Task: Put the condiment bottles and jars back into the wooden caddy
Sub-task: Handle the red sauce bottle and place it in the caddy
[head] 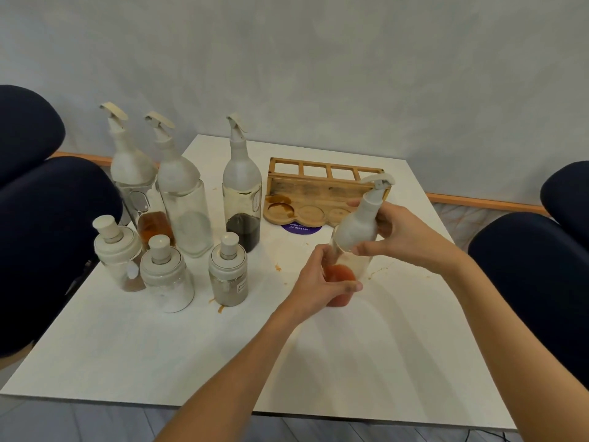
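— What have you got hold of?

— The bottle with red sauce (pixel 345 260), right of centre in the frame. My left hand (pixel 322 282) is wrapped around its lower body, fingers closed on the glass; my right hand (pixel 404 237) is clamped on the white neck below the spout. It's tilted, spout leaning toward the upper right.

— And the wooden caddy (pixel 322 193)?

— Just behind the bottle, above centre, with nothing in it that I can see. Its round recesses look stained brown on the left.

— What worries you?

— The tilt. If I lean it further, sauce could run out of the spout onto the table (pixel 350 362), which is spattered already. The glass may be greasy too, so a loose grip could let it slide.

— Anything else?

— Three tall bottles (pixel 186 199) and three small jars (pixel 167 275) crowd the left of the frame. A careless reach across could topple one.
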Demonstrator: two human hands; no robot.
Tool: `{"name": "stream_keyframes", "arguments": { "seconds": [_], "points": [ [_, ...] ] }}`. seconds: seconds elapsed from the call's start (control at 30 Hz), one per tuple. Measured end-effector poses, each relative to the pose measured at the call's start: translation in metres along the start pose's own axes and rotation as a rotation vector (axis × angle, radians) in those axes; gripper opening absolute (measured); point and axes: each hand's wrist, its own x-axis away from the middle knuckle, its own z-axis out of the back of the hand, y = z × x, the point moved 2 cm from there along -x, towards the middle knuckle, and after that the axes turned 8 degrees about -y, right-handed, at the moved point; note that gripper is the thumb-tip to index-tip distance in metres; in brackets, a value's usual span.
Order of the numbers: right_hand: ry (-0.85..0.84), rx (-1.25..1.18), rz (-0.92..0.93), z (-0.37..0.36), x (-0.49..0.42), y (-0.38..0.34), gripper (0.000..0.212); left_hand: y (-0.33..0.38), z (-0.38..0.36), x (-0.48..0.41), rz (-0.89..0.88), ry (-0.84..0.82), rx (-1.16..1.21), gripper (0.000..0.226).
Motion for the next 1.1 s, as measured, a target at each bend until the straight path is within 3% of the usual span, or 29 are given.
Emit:
{"name": "stream_keyframes", "arguments": {
  "seconds": [0.13, 0.3, 0.4, 0.53, 0.73, 0.9, 1.1],
  "points": [
    [0.132, 0.091, 0.005, -0.009, -0.002, -0.004, 0.064, 0.001, 0.0, 0.001, -0.008, 0.009, -0.014, 0.066],
    [-0.037, -0.015, -0.003, -0.003, 0.002, 0.003, 0.063, 0.0, 0.001, 0.0, -0.017, -0.001, -0.006, 0.064],
    [0.017, -0.085, 0.024, 0.0, 0.005, 0.004, 0.056, -0.001, 0.001, 0.0, -0.031, 0.007, 0.015, 0.065],
    [0.12, -0.013, -0.004, -0.002, 0.003, 0.004, 0.065, -0.001, 0.001, 0.0, -0.042, 0.004, 0.024, 0.065],
    [-0.019, -0.067, 0.045, -0.002, 0.004, 0.003, 0.07, 0.0, 0.001, -0.001, -0.033, -0.002, -0.003, 0.063],
    [0.053, -0.097, 0.048, -0.01, 0.003, 0.005, 0.068, -0.001, 0.001, 0.0, -0.051, 0.015, -0.006, 0.063],
    [0.176, -0.094, 0.114, -0.022, 0.01, -0.001, 0.051, -0.002, 0.0, 0.001, -0.071, 0.063, -0.051, 0.061]
  ]
}}
